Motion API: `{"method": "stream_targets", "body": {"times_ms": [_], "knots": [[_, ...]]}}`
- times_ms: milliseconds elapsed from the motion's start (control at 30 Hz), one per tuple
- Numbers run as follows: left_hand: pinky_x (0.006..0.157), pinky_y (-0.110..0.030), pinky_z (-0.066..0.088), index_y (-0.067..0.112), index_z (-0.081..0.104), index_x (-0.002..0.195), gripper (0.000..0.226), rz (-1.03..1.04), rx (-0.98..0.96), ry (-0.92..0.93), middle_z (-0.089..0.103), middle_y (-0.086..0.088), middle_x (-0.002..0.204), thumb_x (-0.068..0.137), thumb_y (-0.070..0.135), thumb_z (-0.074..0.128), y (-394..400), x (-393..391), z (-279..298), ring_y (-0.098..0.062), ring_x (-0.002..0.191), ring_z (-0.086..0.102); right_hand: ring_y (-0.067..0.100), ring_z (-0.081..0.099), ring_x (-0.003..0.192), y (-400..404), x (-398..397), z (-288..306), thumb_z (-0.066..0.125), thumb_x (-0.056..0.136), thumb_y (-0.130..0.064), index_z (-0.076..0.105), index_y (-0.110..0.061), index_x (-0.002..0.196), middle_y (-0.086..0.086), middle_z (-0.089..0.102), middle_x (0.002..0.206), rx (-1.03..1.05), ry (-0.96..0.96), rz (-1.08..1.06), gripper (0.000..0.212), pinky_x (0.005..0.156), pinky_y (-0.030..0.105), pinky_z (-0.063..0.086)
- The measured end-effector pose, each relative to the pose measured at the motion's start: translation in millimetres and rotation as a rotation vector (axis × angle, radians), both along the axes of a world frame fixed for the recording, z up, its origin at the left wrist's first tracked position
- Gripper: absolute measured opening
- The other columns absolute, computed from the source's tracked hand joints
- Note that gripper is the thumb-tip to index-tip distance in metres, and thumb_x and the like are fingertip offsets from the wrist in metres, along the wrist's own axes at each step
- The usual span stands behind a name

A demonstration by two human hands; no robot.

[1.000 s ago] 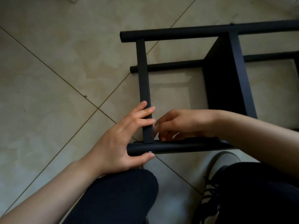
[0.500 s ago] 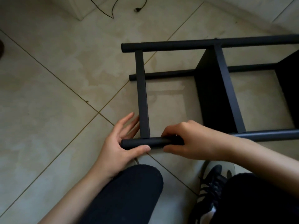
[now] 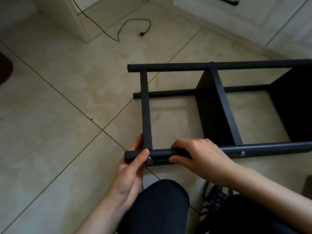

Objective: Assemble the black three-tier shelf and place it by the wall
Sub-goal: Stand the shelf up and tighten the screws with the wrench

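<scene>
The black shelf [image 3: 219,102] lies on its side on the tiled floor, its round posts running left to right and its dark boards standing on edge. My left hand [image 3: 130,168] grips the near post [image 3: 162,153] at its left end, thumb over the top beside a silver screw [image 3: 149,159]. My right hand [image 3: 199,157] curls over the same post just to the right of the flat end crossbar [image 3: 146,112]. A second screw head [image 3: 242,153] shows farther right on that post.
A black cable with a plug [image 3: 135,29] trails on the floor at the back. White skirting and a wall [image 3: 236,16] run along the top right. A white door frame or furniture corner [image 3: 79,19] stands at the top left. My knee [image 3: 162,205] and a black shoe [image 3: 214,198] sit below the shelf.
The view has pulled back and tilted up, showing more floor and wall. My right hand moved from beneath the crossbar onto the near post, and my left hand closed round the post's end.
</scene>
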State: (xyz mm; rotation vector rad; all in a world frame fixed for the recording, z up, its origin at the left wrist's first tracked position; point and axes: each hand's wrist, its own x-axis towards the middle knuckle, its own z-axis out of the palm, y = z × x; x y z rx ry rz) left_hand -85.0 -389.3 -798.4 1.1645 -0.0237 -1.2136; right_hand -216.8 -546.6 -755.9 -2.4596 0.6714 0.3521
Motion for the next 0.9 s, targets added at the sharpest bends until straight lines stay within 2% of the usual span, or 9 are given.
{"method": "stream_targets", "body": {"times_ms": [100,200,367,500,600,633,733,833,900], "knots": [[0.089,-0.027,0.055,0.02,0.056,0.137,0.063,0.061,0.032,-0.001,0.07,-0.012,0.124,0.076,0.021,0.07,-4.8,-1.1,12.2,-0.022,0.117,0.067,0.005,0.059,0.091,-3.5,0.7,5.2,0.045,0.093,-0.059,0.054,-0.04,0.11,-0.017,0.063,0.096,-0.001,-0.027,-0.001,0.027,0.091,0.035,0.042],[0.097,-0.035,0.047,0.016,0.056,0.138,0.066,0.085,0.043,0.008,0.07,-0.015,0.123,0.074,0.018,0.071,-10.4,4.6,32.4,-0.024,0.115,0.067,0.003,0.059,0.089,-7.6,2.4,16.8,0.044,0.095,-0.058,0.054,-0.04,0.111,-0.017,0.063,0.096,-0.005,-0.063,-0.01,0.026,0.097,0.035,0.037],[0.093,-0.033,0.048,0.016,0.062,0.134,0.06,0.1,0.062,-0.057,0.07,-0.013,0.123,0.075,0.016,0.071,-25.8,21.3,83.7,-0.022,0.114,0.067,-0.004,0.05,0.076,-19.1,14.9,52.6,0.046,0.095,-0.055,0.056,-0.04,0.108,-0.018,0.058,0.082,0.006,-0.158,-0.051,0.022,0.098,0.035,0.029],[0.081,-0.029,0.051,0.021,0.067,0.124,0.047,0.077,0.083,-0.177,0.078,0.0,0.101,0.077,0.018,0.072,-41.5,31.1,141.7,-0.013,0.1,0.071,0.001,0.055,0.081,-29.6,20.6,95.5,0.05,0.095,-0.051,0.059,-0.035,0.108,-0.014,0.059,0.082,0.069,-0.231,-0.111,0.022,0.095,0.035,0.034],[0.098,-0.044,0.048,0.026,0.07,0.116,0.031,-0.005,0.109,-0.312,0.077,0.011,0.09,0.087,0.018,0.071,-51.3,40.6,190.4,-0.008,0.099,0.069,0.004,0.058,0.076,-34.8,21.6,129.8,0.059,0.091,-0.05,0.06,-0.038,0.098,-0.009,0.062,0.082,0.161,-0.328,-0.185,0.014,0.08,0.029,0.043],[0.097,-0.045,0.048,0.026,0.07,0.117,0.03,-0.024,0.11,-0.347,0.077,0.012,0.088,0.088,0.018,0.071,-55.7,43.3,206.2,-0.005,0.093,0.07,0.005,0.059,0.074,-36.8,22.1,141.2,0.062,0.09,-0.048,0.061,-0.038,0.096,-0.008,0.062,0.082,0.181,-0.361,-0.21,0.012,0.075,0.026,0.045],[0.077,-0.028,0.049,0.023,0.067,0.118,0.029,-0.041,0.085,-0.461,0.075,0.006,0.089,0.09,0.016,0.071,-67.5,46.2,250.5,0.001,0.076,0.072,0.002,0.061,0.074,-41.1,22.6,175.5,0.07,0.087,-0.04,0.064,-0.034,0.098,-0.007,0.063,0.085,0.227,-0.448,-0.254,0.013,0.065,0.02,0.049],[0.088,-0.03,0.048,0.025,0.067,0.117,0.028,-0.076,0.084,-0.561,0.073,-0.002,0.103,0.089,0.022,0.073,-76.6,43.6,289.2,-0.012,0.094,0.069,0.001,0.061,0.072,-41.5,19.0,208.6,0.072,0.086,-0.034,0.067,-0.027,0.099,-0.003,0.065,0.085,0.291,-0.519,-0.292,0.015,0.066,0.021,0.051],[0.083,-0.03,0.048,0.025,0.067,0.114,0.025,-0.085,0.072,-0.605,0.072,-0.005,0.105,0.09,0.024,0.074,-81.3,41.1,311.2,-0.016,0.097,0.068,0.006,0.062,0.071,-38.8,14.7,227.7,0.072,0.087,-0.031,0.068,-0.023,0.1,0.004,0.067,0.086,0.348,-0.562,-0.31,0.016,0.067,0.021,0.053]]}}
